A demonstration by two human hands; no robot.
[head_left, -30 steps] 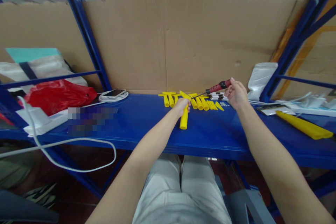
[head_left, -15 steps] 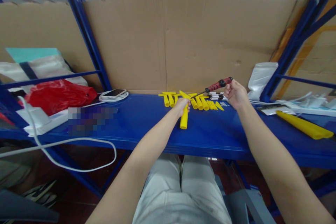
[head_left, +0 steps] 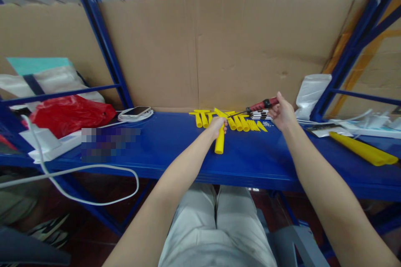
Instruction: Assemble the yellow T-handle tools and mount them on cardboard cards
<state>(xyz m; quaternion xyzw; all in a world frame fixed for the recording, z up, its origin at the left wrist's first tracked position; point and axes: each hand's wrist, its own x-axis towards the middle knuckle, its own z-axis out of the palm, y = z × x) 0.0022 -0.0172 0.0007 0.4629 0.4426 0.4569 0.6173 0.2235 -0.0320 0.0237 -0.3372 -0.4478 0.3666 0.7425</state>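
Note:
My left hand (head_left: 218, 127) is closed around a yellow T-shaped tool with a tubular handle (head_left: 219, 145), its crosspiece tilted up at the far end. A screwdriver (head_left: 259, 106) with a red and black handle is held by its end in my right hand (head_left: 282, 112). Its dark shaft points left, and the tip meets the yellow piece near my left fingers; exact contact is hard to make out. Behind my left hand lie several more yellow T-shaped pieces (head_left: 199, 121). Between the hands are several flat yellow wedges (head_left: 253, 125) and a scatter of small screw-like bits (head_left: 267, 124).
White and black sticks (head_left: 259, 115) lie behind the wedges. A phone (head_left: 137, 111) rests on a coiled white cable at left, near a red plastic bag (head_left: 73, 113) and a power strip (head_left: 56, 146). Long yellow pieces (head_left: 360, 149) lie at right. Cardboard (head_left: 200, 50) stands behind the blue shelf.
The screwdriver's handle end has dipped slightly, so the tool lies flatter. My right fingers have shifted on the handle end. My left hand and the yellow tool stay in place.

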